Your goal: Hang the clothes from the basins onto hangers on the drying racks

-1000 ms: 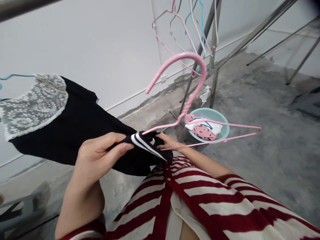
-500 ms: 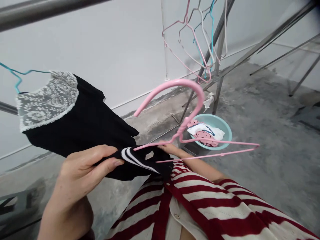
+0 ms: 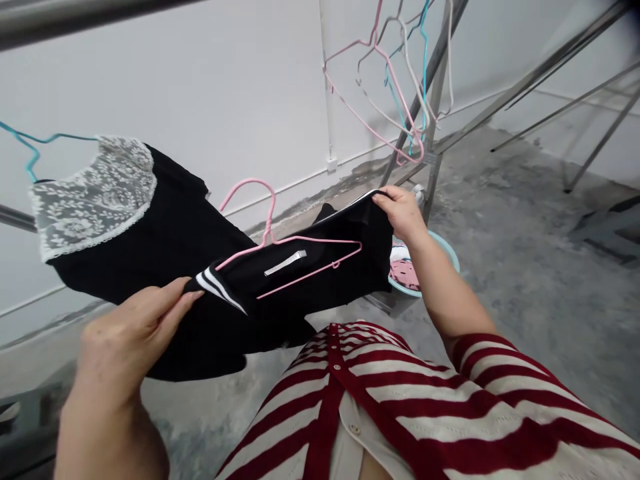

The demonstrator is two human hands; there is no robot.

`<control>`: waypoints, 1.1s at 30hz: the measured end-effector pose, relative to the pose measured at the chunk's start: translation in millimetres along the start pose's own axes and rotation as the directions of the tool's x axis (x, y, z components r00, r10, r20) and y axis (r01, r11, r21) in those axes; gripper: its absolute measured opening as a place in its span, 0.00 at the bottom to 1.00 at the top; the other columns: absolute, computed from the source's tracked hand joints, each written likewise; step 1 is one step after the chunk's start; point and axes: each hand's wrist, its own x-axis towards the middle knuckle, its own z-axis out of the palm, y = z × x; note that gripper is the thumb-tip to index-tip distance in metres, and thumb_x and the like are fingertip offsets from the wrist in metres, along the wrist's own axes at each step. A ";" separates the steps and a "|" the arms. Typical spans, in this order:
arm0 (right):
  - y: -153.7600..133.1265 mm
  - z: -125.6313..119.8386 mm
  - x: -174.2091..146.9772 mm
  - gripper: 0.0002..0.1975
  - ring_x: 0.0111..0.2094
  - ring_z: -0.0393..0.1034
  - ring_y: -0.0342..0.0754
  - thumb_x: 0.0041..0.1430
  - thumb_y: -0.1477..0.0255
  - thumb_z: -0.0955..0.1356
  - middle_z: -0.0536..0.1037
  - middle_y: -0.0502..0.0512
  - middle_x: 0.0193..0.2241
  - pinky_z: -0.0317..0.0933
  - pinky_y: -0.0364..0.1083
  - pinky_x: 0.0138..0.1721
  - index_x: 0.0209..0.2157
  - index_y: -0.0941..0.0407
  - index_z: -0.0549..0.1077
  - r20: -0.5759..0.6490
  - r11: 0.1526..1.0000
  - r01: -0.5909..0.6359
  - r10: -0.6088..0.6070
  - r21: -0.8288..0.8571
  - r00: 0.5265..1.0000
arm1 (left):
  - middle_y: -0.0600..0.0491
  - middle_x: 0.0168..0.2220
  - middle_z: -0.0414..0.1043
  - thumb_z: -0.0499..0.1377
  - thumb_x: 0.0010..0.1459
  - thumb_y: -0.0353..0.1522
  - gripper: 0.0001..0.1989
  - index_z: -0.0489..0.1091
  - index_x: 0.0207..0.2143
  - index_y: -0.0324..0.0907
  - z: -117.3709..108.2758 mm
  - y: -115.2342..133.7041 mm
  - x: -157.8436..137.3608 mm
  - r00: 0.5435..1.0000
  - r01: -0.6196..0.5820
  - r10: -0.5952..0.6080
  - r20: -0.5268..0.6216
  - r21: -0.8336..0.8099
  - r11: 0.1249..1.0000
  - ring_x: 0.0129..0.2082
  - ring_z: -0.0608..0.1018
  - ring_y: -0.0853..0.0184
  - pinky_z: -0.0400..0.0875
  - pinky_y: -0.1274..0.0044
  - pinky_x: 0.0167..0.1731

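Black garment [image 3: 315, 293] is spread mid-view between both hands — the left hand [image 3: 140, 323], at eight o'clock, pinches its white-striped edge, while the right hand [image 3: 403, 213], towards two o'clock, grips the opposite side. A pink hanger [image 3: 269, 230] lies at its opening, one arm under the stripes — a lace-topped black garment [image 3: 150, 223] hangs at nine o'clock

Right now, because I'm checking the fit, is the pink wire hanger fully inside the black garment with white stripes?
Only partly in: the pink hanger has one end hidden by the black garment, the other showing uncovered.
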 end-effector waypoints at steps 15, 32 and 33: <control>-34.4 13.8 -82.0 0.10 0.38 0.71 0.44 0.60 0.68 0.65 0.77 0.54 0.37 0.65 0.43 0.41 0.42 0.55 0.73 0.686 0.853 0.511 -0.434 0.105 0.584 | 0.56 0.20 0.65 0.55 0.60 0.37 0.12 0.76 0.42 0.45 57.4 36.7 3.0 0.976 0.087 -0.060 -0.209 0.122 0.989 0.23 0.68 0.72 0.53 0.80 0.21; -12.5 -56.9 -48.2 0.13 0.29 0.70 0.44 0.58 0.62 0.65 0.77 0.52 0.28 0.62 0.41 0.32 0.33 0.57 0.75 0.508 0.844 0.401 -0.185 -0.356 0.841 | 0.55 0.28 0.76 0.60 0.54 0.40 0.11 0.76 0.37 0.46 46.4 59.2 31.7 1.000 0.023 -0.019 0.014 -0.464 0.885 0.27 0.76 0.69 0.69 0.80 0.28; -14.1 -56.6 -50.9 0.13 0.29 0.70 0.44 0.58 0.62 0.65 0.77 0.52 0.28 0.62 0.42 0.32 0.32 0.56 0.75 0.435 0.832 0.411 -0.234 -0.373 0.869 | 0.54 0.29 0.76 0.59 0.55 0.41 0.13 0.76 0.38 0.45 44.4 58.0 35.4 0.995 0.081 -0.037 0.092 -0.539 0.839 0.28 0.76 0.69 0.70 0.80 0.28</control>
